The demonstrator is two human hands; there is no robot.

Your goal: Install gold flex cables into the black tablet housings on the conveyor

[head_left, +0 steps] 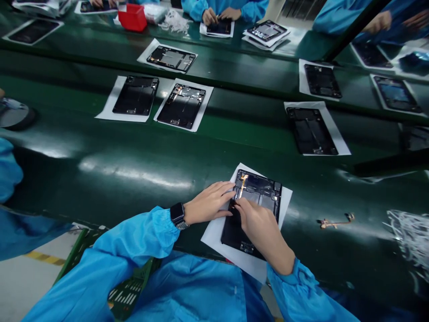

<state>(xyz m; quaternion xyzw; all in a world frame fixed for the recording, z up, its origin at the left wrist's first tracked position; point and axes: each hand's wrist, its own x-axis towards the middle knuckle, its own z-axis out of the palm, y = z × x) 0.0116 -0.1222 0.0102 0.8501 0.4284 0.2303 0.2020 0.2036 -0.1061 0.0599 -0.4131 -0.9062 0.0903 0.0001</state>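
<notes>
An opened tablet housing (233, 230) lies before me on a white sheet (214, 238), its inner side up. An orange flex cable (243, 184) shows near its upper left corner. My left hand (208, 203) rests along the housing's left edge, fingers stretched out and apart, a watch on its wrist. Over the middle of the housing, my right hand (261, 229) has thumb and forefinger pinched together near the left edge. Whatever is between those fingertips is hidden. A loose copper-coloured flex cable (335, 222) lies on the green bench to the right.
White strips (410, 237) are heaped at the far right. More tablet housings on paper, such as one (136, 96) at left and another (313, 132) at right, lie along the bench (134, 174). Co-workers' hands (219, 15) work opposite, near a red bin (132, 18).
</notes>
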